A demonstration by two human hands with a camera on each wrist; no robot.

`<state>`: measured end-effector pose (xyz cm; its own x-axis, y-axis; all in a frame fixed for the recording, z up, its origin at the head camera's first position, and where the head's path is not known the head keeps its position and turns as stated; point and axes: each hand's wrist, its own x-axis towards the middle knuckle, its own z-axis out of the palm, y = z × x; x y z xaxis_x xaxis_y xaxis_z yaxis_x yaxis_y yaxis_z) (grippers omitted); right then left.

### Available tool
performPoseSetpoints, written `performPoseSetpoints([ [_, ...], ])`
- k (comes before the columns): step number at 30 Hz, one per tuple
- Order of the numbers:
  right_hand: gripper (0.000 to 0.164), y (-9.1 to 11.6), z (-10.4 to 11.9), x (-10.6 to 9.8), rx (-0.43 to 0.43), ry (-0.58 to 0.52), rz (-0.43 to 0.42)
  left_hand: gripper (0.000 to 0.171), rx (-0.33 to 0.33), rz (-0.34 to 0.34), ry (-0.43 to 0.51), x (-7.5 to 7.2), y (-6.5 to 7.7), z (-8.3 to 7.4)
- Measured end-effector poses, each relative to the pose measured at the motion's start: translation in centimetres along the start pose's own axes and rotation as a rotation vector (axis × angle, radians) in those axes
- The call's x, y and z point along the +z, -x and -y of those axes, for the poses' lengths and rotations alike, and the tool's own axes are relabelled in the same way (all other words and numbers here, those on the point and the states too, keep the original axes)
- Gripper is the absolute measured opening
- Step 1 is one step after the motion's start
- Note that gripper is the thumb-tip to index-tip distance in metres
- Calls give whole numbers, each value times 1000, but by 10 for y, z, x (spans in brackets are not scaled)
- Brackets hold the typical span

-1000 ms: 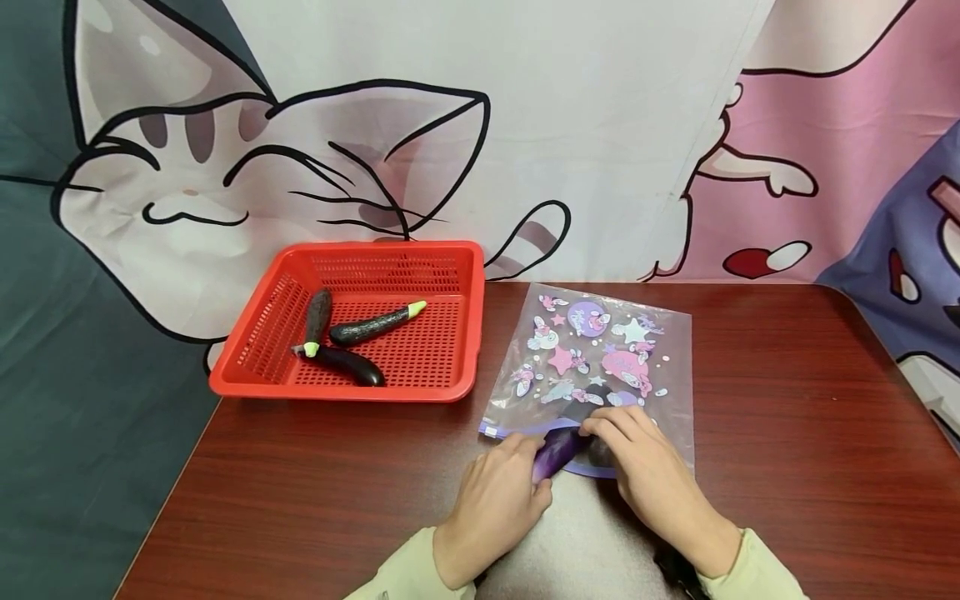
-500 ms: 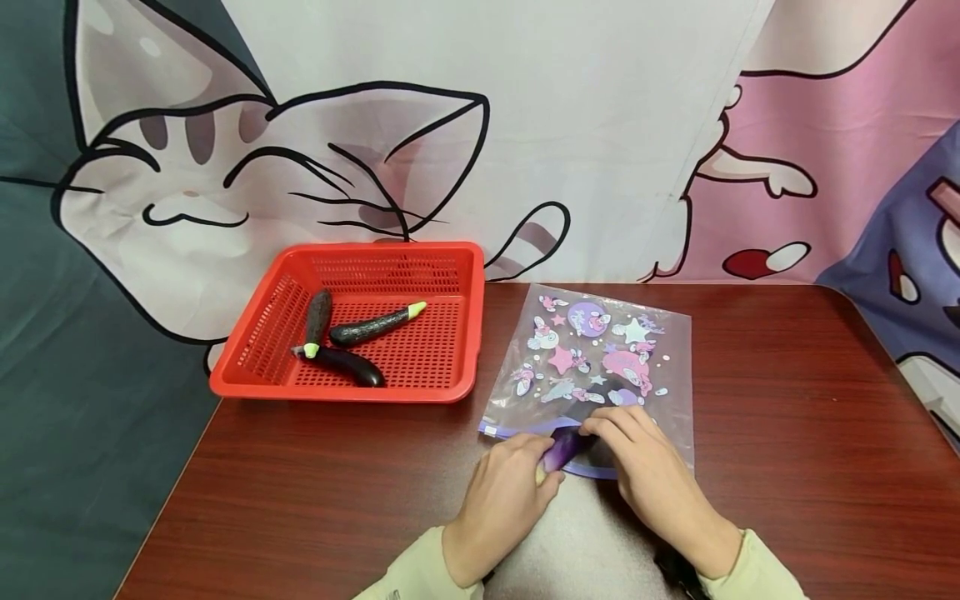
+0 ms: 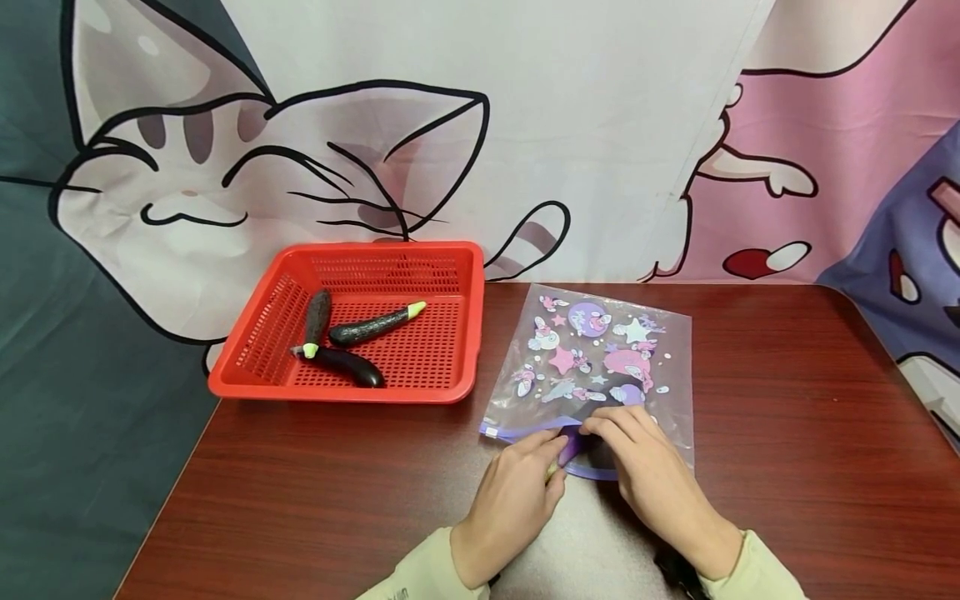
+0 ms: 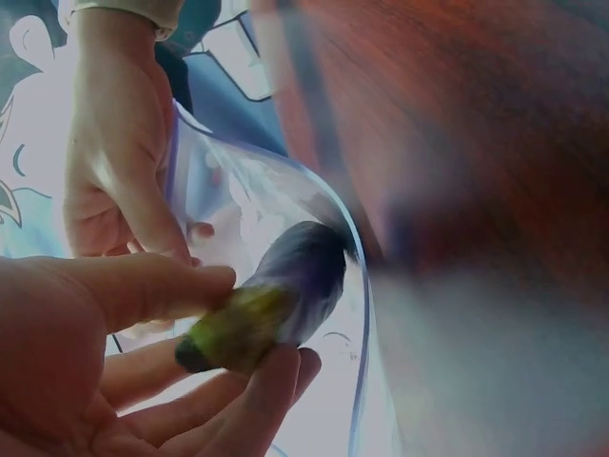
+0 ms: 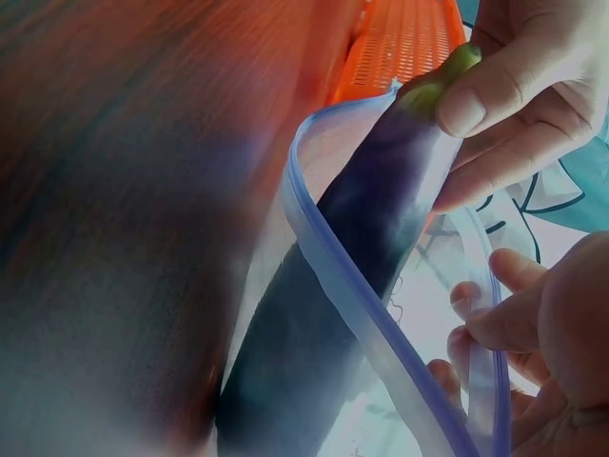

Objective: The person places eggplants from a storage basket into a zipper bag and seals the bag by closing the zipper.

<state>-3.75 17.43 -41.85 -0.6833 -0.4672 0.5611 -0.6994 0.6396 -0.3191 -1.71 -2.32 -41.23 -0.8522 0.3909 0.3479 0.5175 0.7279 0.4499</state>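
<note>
A purple eggplant (image 5: pixel 390 209) lies most of the way inside a clear zip bag (image 3: pixel 592 342) printed with pink, white and purple figures. My left hand (image 3: pixel 513 492) pinches its greenish stem end between thumb and fingers, just outside the bag's mouth; in the left wrist view the eggplant (image 4: pixel 295 276) points away from that hand. With its fingers and thumb my right hand (image 3: pixel 656 475) grips the upper edge of the bag's mouth, lifting it off the lower edge. From the head view, both hands cover much of the eggplant.
A red plastic basket (image 3: pixel 453 389) stands at the back left of the brown table (image 3: pixel 810 400). In it lie a glossy dark eggplant (image 3: pixel 348 365) and two dark, rough-skinned long vegetables (image 3: pixel 378 325) with pale green ends. A cartoon-printed cloth (image 3: pixel 600 150) hangs behind the table.
My left hand has moved slightly right and away from me, sliding the eggplant deeper into the bag; less of it shows outside. My right hand stays on the bag's edge.
</note>
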Motion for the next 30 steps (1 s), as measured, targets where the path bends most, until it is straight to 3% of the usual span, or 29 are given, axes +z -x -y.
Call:
performPoseSetpoints([
  [6, 35, 1, -1, 0, 11, -3, 7, 35, 45, -28, 14, 3, 1, 0],
  [12, 36, 1, -1, 0, 18, -11, 3, 35, 94, -15, 33, 7, -2, -1],
  [20, 44, 0, 0, 0, 10, -7, -15, 30, 145, 8, -9, 13, -8, -1],
  [24, 46, 0, 0, -1, 14, -8, -9, 26, 161, -6, -54, 15, -11, -2],
  [30, 45, 0, 0, -1, 12, -19, -7, 20, 195, 3, -209, 18, -17, -4],
])
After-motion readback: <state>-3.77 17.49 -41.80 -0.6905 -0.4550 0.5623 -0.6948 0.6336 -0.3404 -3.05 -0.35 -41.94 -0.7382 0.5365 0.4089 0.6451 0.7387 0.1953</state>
